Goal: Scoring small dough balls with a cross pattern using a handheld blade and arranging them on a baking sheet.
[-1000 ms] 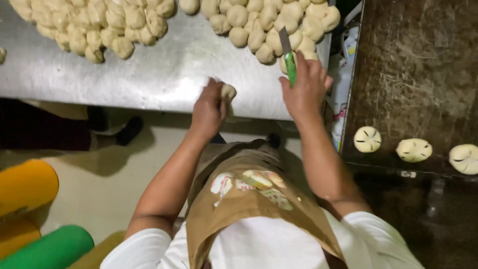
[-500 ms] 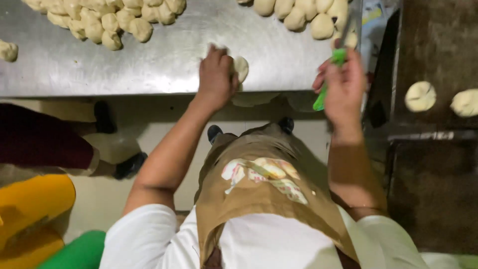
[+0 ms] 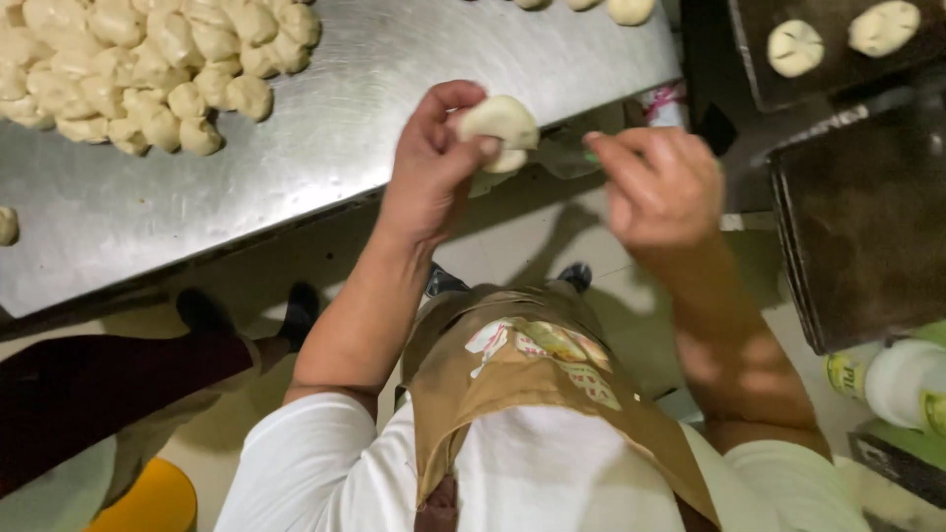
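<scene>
My left hand (image 3: 434, 163) holds a pale round dough ball (image 3: 499, 122) by its fingertips, just off the front edge of the steel table (image 3: 374, 118). My right hand (image 3: 662, 182) is close to the right of it, fingers closed on a small knife (image 3: 572, 156) with a green handle; the grey blade points toward the dough. A heap of several dough balls (image 3: 148, 69) lies at the table's far left. I wear a brown apron (image 3: 532, 384) over a white shirt.
A dark baking tray (image 3: 838, 49) at upper right carries two scored dough rounds (image 3: 794, 46); a second dark tray (image 3: 867, 227) sits below it. Another person's dark trouser leg and shoes (image 3: 197, 335) stand at the left. A yellow stool (image 3: 148, 502) and white containers (image 3: 902, 379) sit low.
The view has shifted toward me. My left hand lifted the dough ball off the table, and my right hand brought the knife left toward it.
</scene>
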